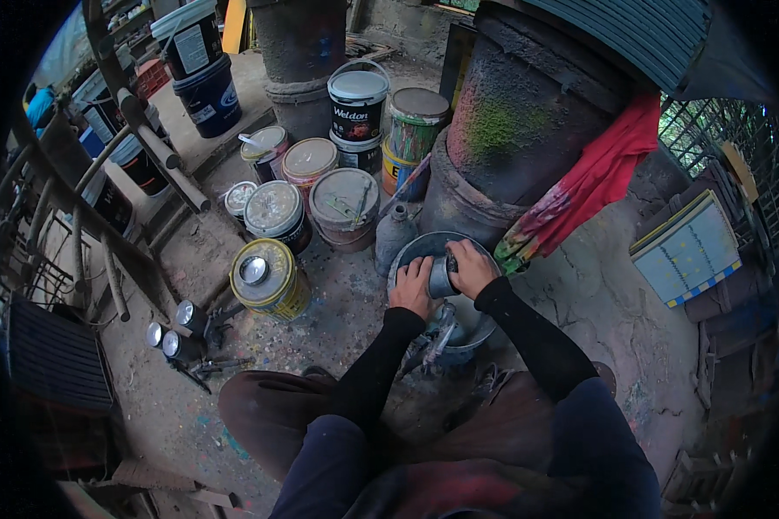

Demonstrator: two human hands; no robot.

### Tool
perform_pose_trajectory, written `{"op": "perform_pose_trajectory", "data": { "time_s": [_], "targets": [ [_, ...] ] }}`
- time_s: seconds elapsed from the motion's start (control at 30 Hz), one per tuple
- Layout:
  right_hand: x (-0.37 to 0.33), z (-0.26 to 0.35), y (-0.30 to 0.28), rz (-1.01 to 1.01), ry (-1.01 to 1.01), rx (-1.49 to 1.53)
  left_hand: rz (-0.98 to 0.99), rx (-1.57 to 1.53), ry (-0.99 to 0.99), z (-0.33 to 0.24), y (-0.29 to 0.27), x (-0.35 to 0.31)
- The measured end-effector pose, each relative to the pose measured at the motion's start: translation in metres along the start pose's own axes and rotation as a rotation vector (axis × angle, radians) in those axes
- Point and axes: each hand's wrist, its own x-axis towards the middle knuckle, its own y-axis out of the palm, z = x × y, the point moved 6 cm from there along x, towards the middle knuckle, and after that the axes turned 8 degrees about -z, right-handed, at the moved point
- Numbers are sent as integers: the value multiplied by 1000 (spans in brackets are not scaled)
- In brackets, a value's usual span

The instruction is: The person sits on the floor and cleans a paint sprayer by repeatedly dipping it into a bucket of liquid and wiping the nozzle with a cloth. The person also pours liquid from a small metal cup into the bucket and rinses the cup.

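Note:
My left hand [414, 290] and my right hand [473, 270] are both closed round a small grey metal cup [442, 278], one on each side. They hold it tilted over the mouth of a grey bucket [486, 332] between my knees. Pale liquid [469, 317] shows inside the bucket. Over its near rim hangs a crumpled, shiny grey thing [442, 336], too unclear to name. The inside of the cup is hidden from me. A dusty grey bottle [395, 238] stands just beyond my left hand.
Left of the bucket stands a yellow paint can [270, 281], with several lidded paint buckets [344, 203] behind it. Small silver-topped canisters [182, 348] sit at the left. A big paint-crusted drum [528, 130] rises ahead, a red cloth [593, 173] draped beside it. Wooden poles [160, 151] stand left.

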Motion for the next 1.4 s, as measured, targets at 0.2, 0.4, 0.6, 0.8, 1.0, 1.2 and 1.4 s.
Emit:
{"op": "perform_pose_trajectory", "data": {
  "time_s": [0.2, 0.4, 0.6, 0.8, 1.0, 1.2, 1.4],
  "targets": [
    [-16, -27, 13, 526, 807, 361, 22, 73, 85, -3, 0, -5],
    [7, 19, -7, 19, -81, 65, 9, -41, 38, 0, -4, 2],
    [-25, -45, 19, 440, 678, 76, 57, 23, 92, -4, -1, 4],
    [-24, -49, -45, 7, 329, -75, 9, -86, 7, 4, -1, 11],
    [-33, -30, -11, 89, 1037, 969, -63, -130, 52, 7, -1, 11],
    [-28, -39, 21, 29, 1121, 1053, -81, -149, 100, 2, -3, 8],
    [-11, -10, -3, 371, 317, 788, 15, -189, 63, 7, 1, 4]
  ]
}}
